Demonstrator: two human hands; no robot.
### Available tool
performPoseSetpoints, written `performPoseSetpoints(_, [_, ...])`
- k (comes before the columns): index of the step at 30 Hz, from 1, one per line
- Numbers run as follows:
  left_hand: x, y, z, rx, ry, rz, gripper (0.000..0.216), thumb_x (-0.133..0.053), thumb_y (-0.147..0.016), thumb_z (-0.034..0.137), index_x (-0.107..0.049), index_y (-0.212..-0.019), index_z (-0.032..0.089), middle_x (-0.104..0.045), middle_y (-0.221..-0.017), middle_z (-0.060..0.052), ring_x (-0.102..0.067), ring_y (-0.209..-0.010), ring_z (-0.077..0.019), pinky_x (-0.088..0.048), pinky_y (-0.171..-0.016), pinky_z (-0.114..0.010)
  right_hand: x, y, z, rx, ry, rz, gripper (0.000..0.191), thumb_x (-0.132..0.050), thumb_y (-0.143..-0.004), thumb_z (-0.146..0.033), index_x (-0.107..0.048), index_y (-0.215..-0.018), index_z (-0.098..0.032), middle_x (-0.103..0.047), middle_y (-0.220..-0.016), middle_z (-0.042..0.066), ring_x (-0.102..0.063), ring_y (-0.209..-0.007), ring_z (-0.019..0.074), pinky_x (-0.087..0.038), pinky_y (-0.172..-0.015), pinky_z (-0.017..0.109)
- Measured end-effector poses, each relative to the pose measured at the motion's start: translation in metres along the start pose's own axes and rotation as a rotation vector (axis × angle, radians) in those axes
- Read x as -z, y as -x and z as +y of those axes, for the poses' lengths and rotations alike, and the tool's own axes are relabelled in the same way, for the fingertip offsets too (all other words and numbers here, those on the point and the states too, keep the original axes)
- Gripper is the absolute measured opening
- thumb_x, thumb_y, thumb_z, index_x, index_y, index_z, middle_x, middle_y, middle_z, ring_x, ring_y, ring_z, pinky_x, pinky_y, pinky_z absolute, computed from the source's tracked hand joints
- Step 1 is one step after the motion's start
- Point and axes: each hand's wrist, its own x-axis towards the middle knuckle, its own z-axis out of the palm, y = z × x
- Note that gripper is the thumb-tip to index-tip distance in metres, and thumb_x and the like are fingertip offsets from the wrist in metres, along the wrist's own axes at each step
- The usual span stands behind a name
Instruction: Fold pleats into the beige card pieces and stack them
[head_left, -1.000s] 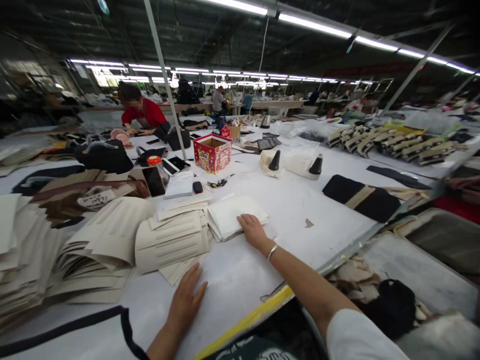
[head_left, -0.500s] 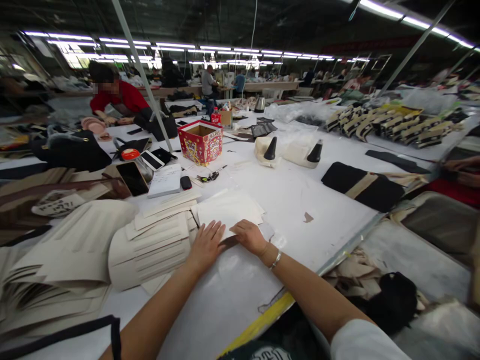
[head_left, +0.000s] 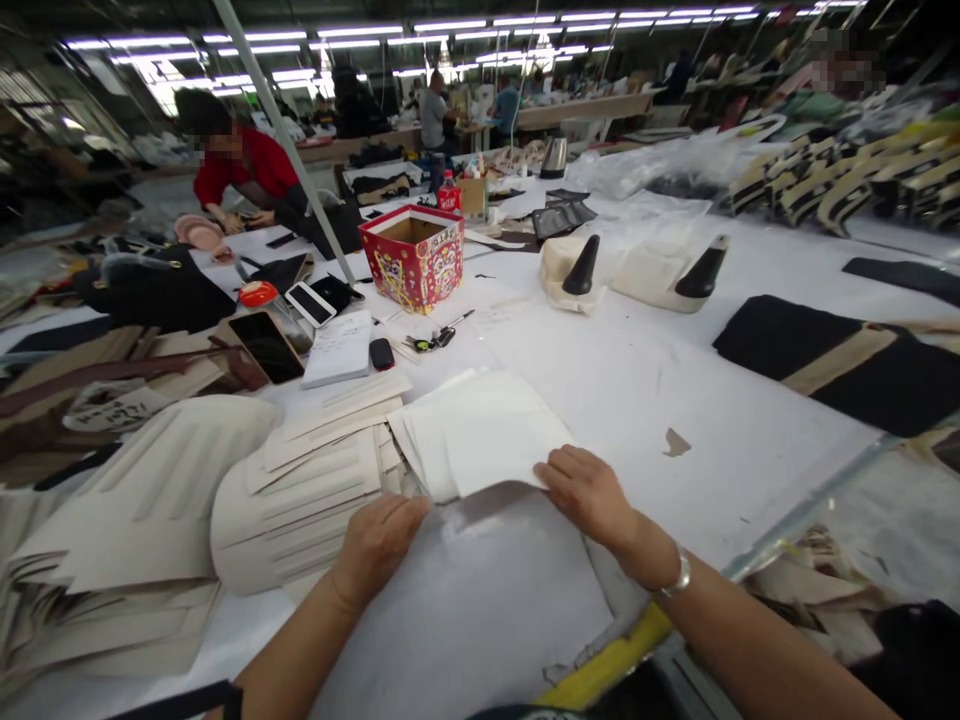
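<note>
A fanned stack of thin white sheets [head_left: 499, 430] lies on the table in front of me; I cannot tell if they are paper or lining. My right hand [head_left: 592, 500], with a silver bracelet at the wrist, pinches the near right corner of the top sheet, whose near edge is slightly raised. At the stack's near left corner, my left hand [head_left: 381, 540] is closed with its fingertips together; what it holds, if anything, is hidden. Just left of the stack are overlapping cream panels [head_left: 315, 510] with long ridged strips, and a further pile of cream panels [head_left: 161, 490].
Beyond the sheets stand a red patterned box [head_left: 412, 262], keys [head_left: 435, 340], a notebook [head_left: 337, 350] and a phone [head_left: 266, 347]. Two cream pieces with black cone-like parts [head_left: 583, 265] sit farther back. A black folded piece [head_left: 840, 360] lies right. A person in red [head_left: 247, 170] works at far left.
My hands have moved apart and nearer to me, the right one to the sheet's right corner. My left hand has gone from spread flat to closed. The view has turned slightly.
</note>
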Motion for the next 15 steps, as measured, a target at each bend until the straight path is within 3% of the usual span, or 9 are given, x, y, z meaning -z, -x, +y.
performPoseSetpoints(3, [0.022, -0.012, -0.005, 0.223, 0.037, 0.084, 0.023, -0.043, -0.089, 0.029, -0.063, -0.082, 0.019, -0.065, -0.071, -0.001, -0.060, -0.067, -0.0117, -0.047, -0.065, -0.022, 0.031, -0.009, 0.036, -0.179, 0.169, 0.250, 0.030, -0.052, -0.084, -0.023, -0.048, -0.054, -0.019, -0.038, -0.053, -0.001, -0.035, -0.055, 0.0129, -0.027, -0.053, 0.027])
performPoseSetpoints(5, [0.024, -0.026, -0.007, 0.341, 0.070, 0.089, 0.025, -0.041, -0.089, 0.033, -0.062, -0.087, 0.019, -0.067, -0.079, -0.001, -0.062, -0.074, -0.0127, -0.048, -0.070, -0.023, 0.052, -0.020, 0.057, -0.314, 0.295, 0.475, 0.029, -0.054, -0.083, -0.023, -0.049, -0.055, -0.018, -0.034, -0.051, -0.003, -0.034, -0.053, 0.0121, -0.026, -0.051, 0.026])
performPoseSetpoints(8, [0.001, -0.052, -0.007, 0.277, 0.059, -0.035, 0.040, -0.041, -0.086, 0.044, -0.054, -0.113, 0.017, -0.060, -0.114, -0.009, -0.054, -0.107, -0.0193, -0.042, -0.091, -0.033, 0.065, -0.043, 0.068, -0.410, 0.322, 0.654, 0.016, -0.052, -0.084, -0.022, -0.061, -0.073, -0.016, -0.044, -0.059, 0.000, -0.041, -0.059, 0.0127, -0.030, -0.053, 0.026])
performPoseSetpoints(10, [-0.025, -0.066, -0.006, 0.141, 0.007, -0.246, 0.063, -0.048, -0.079, 0.054, -0.040, -0.129, 0.016, -0.041, -0.136, -0.013, -0.035, -0.126, -0.0260, -0.029, -0.103, -0.042, 0.053, -0.057, 0.061, -0.394, 0.204, 0.568, 0.018, -0.047, -0.086, -0.020, -0.063, -0.091, -0.016, -0.051, -0.070, 0.004, -0.047, -0.068, 0.0143, -0.035, -0.059, 0.026])
performPoseSetpoints(12, [-0.048, -0.074, -0.004, 0.055, -0.046, -0.443, 0.076, -0.054, -0.073, 0.056, -0.033, -0.134, 0.017, -0.029, -0.143, -0.014, -0.023, -0.132, -0.0299, -0.018, -0.107, -0.048, 0.025, -0.066, 0.046, -0.322, 0.064, 0.365, 0.024, -0.045, -0.085, -0.017, -0.062, -0.103, -0.019, -0.057, -0.081, 0.006, -0.051, -0.077, 0.0167, -0.039, -0.066, 0.029])
performPoseSetpoints(15, [-0.062, -0.074, -0.001, 0.027, -0.076, -0.539, 0.067, -0.056, -0.076, 0.042, -0.033, -0.134, 0.018, -0.038, -0.138, -0.013, -0.030, -0.129, -0.0282, -0.020, -0.106, -0.046, -0.027, -0.066, 0.025, -0.171, -0.113, 0.032, 0.026, -0.049, -0.081, -0.014, -0.062, -0.103, -0.019, -0.059, -0.106, 0.011, -0.051, -0.099, 0.0231, -0.041, -0.083, 0.037])
